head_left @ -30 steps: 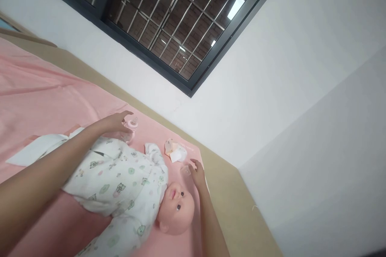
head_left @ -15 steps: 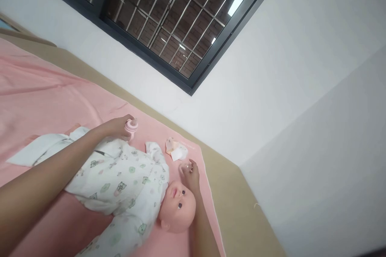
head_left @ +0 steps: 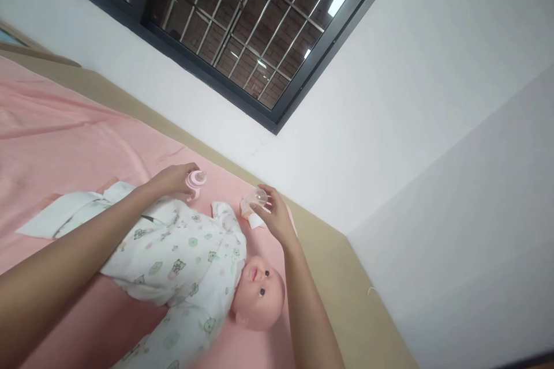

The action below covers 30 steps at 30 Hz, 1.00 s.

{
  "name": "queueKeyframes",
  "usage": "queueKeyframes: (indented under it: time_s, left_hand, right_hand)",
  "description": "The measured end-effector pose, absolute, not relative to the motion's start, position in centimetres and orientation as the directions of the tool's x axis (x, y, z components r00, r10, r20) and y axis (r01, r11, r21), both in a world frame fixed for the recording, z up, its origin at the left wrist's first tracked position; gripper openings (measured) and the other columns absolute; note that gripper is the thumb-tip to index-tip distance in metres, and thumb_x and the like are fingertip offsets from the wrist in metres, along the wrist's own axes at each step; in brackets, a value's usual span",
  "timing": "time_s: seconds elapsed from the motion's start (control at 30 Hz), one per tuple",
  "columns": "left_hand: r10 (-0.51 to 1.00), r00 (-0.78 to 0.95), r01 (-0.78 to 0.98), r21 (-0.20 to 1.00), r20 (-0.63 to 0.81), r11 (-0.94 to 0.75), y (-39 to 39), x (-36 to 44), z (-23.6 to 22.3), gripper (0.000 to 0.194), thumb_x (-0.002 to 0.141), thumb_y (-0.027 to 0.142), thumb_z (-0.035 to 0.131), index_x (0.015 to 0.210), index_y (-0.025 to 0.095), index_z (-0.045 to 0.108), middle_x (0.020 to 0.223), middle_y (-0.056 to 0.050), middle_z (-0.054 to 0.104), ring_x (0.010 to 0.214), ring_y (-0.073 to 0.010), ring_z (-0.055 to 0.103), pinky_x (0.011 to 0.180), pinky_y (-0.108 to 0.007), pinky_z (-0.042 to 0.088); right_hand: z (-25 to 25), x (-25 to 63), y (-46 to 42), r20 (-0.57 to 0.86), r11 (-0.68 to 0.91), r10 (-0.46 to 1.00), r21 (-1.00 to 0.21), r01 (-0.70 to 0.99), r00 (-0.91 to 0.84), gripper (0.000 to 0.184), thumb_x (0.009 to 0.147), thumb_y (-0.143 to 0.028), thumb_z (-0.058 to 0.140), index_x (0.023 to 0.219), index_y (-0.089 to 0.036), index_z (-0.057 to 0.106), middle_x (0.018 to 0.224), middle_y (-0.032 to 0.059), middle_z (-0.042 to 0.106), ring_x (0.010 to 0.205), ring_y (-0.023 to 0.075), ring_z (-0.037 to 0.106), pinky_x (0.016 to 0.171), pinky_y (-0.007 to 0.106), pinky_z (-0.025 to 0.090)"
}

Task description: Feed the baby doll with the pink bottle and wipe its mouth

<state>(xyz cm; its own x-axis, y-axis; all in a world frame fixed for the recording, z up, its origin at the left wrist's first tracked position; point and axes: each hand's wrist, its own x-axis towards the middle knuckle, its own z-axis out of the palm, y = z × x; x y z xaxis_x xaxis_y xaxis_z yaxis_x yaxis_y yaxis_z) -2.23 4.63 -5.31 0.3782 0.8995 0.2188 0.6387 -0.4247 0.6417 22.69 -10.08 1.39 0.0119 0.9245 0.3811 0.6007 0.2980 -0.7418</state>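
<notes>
My left hand (head_left: pixel 175 180) is closed around a pink baby bottle (head_left: pixel 197 180), its clear teat exposed. In my right hand (head_left: pixel 277 214) is a clear bottle cap (head_left: pixel 258 197), gripped between thumb and fingers. Just beneath the cap lies a small crumpled white and peach cloth (head_left: pixel 256 220), partly hidden by it. A baby doll (head_left: pixel 259 294) in a white printed outfit (head_left: pixel 173 253) lies on its back between my arms, its head toward the right. My left forearm passes over the doll's lower body.
A pink sheet (head_left: pixel 78 132) covers the tan tabletop (head_left: pixel 337 277), which shows along the back and right edges. A white wall (head_left: pixel 389 98) and a dark-framed barred window (head_left: pixel 277 121) rise behind.
My right hand has lifted the clear cap from beside the doll's head and moved away from me, over the crumpled cloth. My left hand with the bottle has shifted slightly right.
</notes>
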Motion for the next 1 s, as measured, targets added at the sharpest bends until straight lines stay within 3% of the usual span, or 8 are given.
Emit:
queueKeyframes:
  time_s: [0.17,0.33,0.5,0.7,0.87,1.0]
  left_hand:
    - [0.838,0.401,0.461,0.708,0.371,-0.535,0.6,-0.7,-1.3,0.048,0.060,0.038,0.060,0.106,0.024,0.055,0.106,-0.002,0.066,0.096,-0.0258,0.060,0.076,-0.029,0.043]
    - [0.696,0.529,0.260,0.688,0.486,-0.678,-4.5,1.3,1.2,0.044,0.066,0.035,0.061,0.108,0.024,0.056,0.107,0.000,0.066,0.095,-0.0239,0.061,0.076,-0.029,0.045]
    - [0.643,0.516,0.197,0.652,0.566,-0.732,-7.2,2.0,1.7,0.048,0.070,0.038,0.062,0.114,0.025,0.051,0.108,-0.001,0.065,0.093,-0.0235,0.062,0.075,-0.029,0.045]
    - [0.638,0.537,0.204,0.650,0.551,-0.732,-9.1,2.8,1.9,0.061,0.068,0.032,0.061,0.126,0.025,0.042,0.104,-0.004,0.066,0.094,-0.0262,0.062,0.080,-0.034,0.045]
    - [0.641,0.566,0.261,0.624,0.518,-0.736,-10.3,2.8,2.0,0.073,0.076,0.046,0.057,0.139,0.024,0.028,0.117,-0.010,0.062,0.102,-0.0301,0.060,0.082,-0.038,0.045]
    - [0.640,0.558,0.261,0.620,0.529,-0.740,-11.0,1.8,2.6,0.062,0.081,0.052,0.050,0.136,0.026,0.036,0.125,-0.007,0.059,0.110,-0.0286,0.056,0.088,-0.038,0.044]
  right_hand:
    - [3.3,20.4,-11.7,0.488,0.413,0.873,-0.756,0.508,0.016,0.049,0.074,-0.034,0.067,0.119,-0.023,0.050,0.117,0.0068,0.058,0.102,0.0176,0.058,0.091,0.036,0.048]
    - [3.9,17.9,-13.4,0.626,0.494,0.769,-0.709,0.503,0.128,0.050,0.079,-0.034,0.064,0.124,-0.023,0.046,0.126,0.0082,0.051,0.112,0.0186,0.054,0.098,0.037,0.046]
    - [3.0,17.1,-14.5,0.595,0.469,0.795,-0.726,0.503,0.117,0.048,0.079,-0.035,0.063,0.123,-0.024,0.046,0.124,0.0076,0.051,0.113,0.0202,0.053,0.096,0.039,0.049]
    - [1.8,16.1,-15.8,0.502,0.421,0.838,-0.844,0.334,0.213,0.081,0.072,-0.033,0.071,0.138,-0.031,0.025,0.126,0.0075,0.048,0.108,0.0196,0.057,0.092,0.040,0.053]
    - [1.6,18.2,-16.1,0.570,0.407,0.748,-0.799,0.442,0.342,0.074,0.070,-0.033,0.070,0.134,-0.031,0.033,0.129,0.0081,0.046,0.107,0.0195,0.056,0.084,0.033,0.054]
    - [0.4,23.8,-14.9,0.600,0.266,0.643,-0.758,0.596,0.476,0.076,0.073,-0.037,0.065,0.139,-0.027,0.028,0.127,0.0108,0.050,0.103,0.0210,0.058,0.083,0.034,0.052]
